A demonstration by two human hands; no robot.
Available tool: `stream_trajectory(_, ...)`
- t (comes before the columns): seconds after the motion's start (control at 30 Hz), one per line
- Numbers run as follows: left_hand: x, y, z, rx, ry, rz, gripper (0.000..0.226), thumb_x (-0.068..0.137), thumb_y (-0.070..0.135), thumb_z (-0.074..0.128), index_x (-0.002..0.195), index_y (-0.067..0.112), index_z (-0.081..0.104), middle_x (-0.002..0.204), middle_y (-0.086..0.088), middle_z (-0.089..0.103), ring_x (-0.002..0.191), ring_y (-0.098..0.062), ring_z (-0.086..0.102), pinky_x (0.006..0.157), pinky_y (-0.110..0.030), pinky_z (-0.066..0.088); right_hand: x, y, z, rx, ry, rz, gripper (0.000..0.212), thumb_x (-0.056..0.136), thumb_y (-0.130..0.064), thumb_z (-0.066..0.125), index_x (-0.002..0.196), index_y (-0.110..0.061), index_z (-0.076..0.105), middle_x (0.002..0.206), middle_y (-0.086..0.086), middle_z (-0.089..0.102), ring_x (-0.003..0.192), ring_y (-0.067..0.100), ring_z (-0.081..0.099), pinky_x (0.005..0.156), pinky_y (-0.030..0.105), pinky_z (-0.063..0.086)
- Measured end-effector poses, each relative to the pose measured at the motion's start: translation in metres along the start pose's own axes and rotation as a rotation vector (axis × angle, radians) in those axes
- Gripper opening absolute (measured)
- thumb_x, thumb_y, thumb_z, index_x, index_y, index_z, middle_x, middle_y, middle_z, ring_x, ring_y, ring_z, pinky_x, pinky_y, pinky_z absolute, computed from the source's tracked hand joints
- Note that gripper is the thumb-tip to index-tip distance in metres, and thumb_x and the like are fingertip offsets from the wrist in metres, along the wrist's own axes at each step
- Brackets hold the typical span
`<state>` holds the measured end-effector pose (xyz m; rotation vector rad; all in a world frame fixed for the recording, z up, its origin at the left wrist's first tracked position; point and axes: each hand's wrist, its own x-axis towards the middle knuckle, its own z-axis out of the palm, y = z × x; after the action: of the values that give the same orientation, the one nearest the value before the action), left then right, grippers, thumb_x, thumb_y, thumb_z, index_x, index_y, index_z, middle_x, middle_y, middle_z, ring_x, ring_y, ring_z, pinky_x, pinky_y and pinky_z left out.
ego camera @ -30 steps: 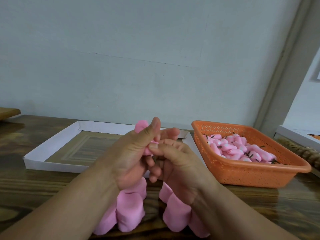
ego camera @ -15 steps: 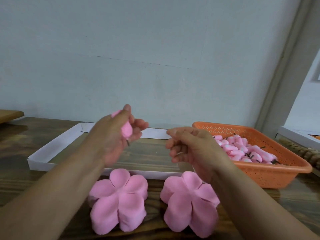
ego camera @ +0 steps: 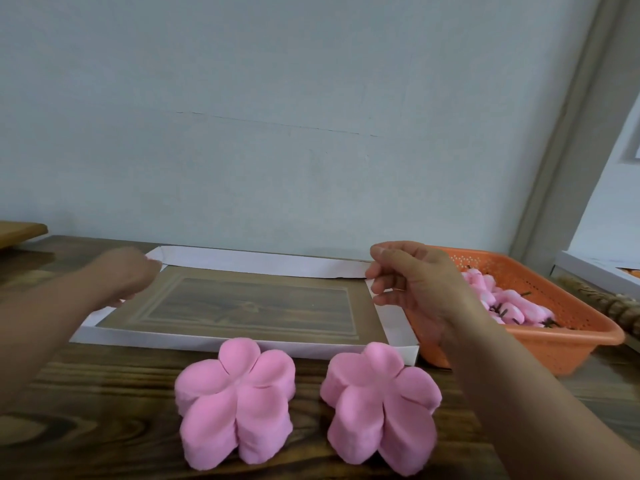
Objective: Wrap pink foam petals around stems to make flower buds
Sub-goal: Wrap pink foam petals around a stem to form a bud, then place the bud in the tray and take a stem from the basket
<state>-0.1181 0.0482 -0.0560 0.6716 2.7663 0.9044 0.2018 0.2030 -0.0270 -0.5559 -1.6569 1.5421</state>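
Observation:
Two stacks of pink foam petals, cut as flowers, lie on the wooden table in front of me: one on the left (ego camera: 235, 407), one on the right (ego camera: 379, 410). My left hand (ego camera: 126, 271) is blurred over the far left corner of the shallow white paper tray (ego camera: 263, 263). A sliver of pink bud (ego camera: 151, 260) shows at its fingertips. My right hand (ego camera: 415, 285) hovers over the tray's right edge, fingers loosely curled, holding nothing. Finished pink buds with dark stems (ego camera: 502, 306) fill the orange basket (ego camera: 588, 341) to the right.
The tray's brown floor (ego camera: 242, 306) holds nothing. Behind it rises a pale wall. A wooden board (ego camera: 17, 230) sticks in at the far left. Past the basket are another white tray edge (ego camera: 595, 268) and a rough brown object (ego camera: 606, 303).
My hands came apart after pressing the bud together. The left hand carried the bud out to the tray's far left corner; the right hand drifted right toward the basket.

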Motion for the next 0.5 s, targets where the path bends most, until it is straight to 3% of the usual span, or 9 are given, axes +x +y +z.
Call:
stream_trajectory(0.1,0.005,-0.003,0.005,0.212,-0.037,-0.022,0.03,0.1,0.018,0.036,0.101,-0.005,0.055,0.084,-0.019,0.057,0.07,-0.031,0.051,0.058,-0.029,0.043,-0.001,-0.002,-0.001,-0.001,0.014,-0.011,0.003,0.085,-0.011,0.063,0.082,-0.01,0.064,0.061,0.003,0.063,0.047,0.012,0.054,0.045,0.023,0.048)
stream_trajectory(0.27,0.009,-0.005,0.014,0.3,-0.107,-0.135,0.044,0.103,0.02,0.029,0.14,-0.004,0.035,0.13,-0.023,0.049,0.106,-0.036,0.054,0.083,-0.038,0.046,-0.001,-0.006,-0.003,0.008,0.037,-0.042,0.003,0.085,-0.01,0.062,0.084,-0.009,0.064,0.06,0.002,0.064,0.048,0.011,0.054,0.045,0.023,0.049)
stream_trajectory(0.4,0.01,-0.013,0.014,0.377,-0.077,-0.18,0.041,0.104,0.012,0.024,0.14,0.0,0.039,0.141,-0.014,0.045,0.125,-0.024,0.049,0.097,-0.027,0.041,0.0,-0.008,-0.004,0.011,0.051,-0.058,0.003,0.085,-0.009,0.062,0.083,-0.009,0.064,0.061,0.003,0.063,0.05,0.012,0.054,0.044,0.023,0.048)
stream_trajectory(0.5,0.01,-0.02,0.018,0.635,-0.148,-0.043,0.038,0.103,0.01,0.028,0.137,0.003,0.044,0.142,-0.01,0.047,0.13,-0.019,0.046,0.103,-0.021,0.036,0.0,-0.008,-0.004,0.017,0.058,-0.067,0.002,0.085,-0.009,0.063,0.083,-0.01,0.064,0.062,0.004,0.063,0.05,0.012,0.054,0.044,0.023,0.047)
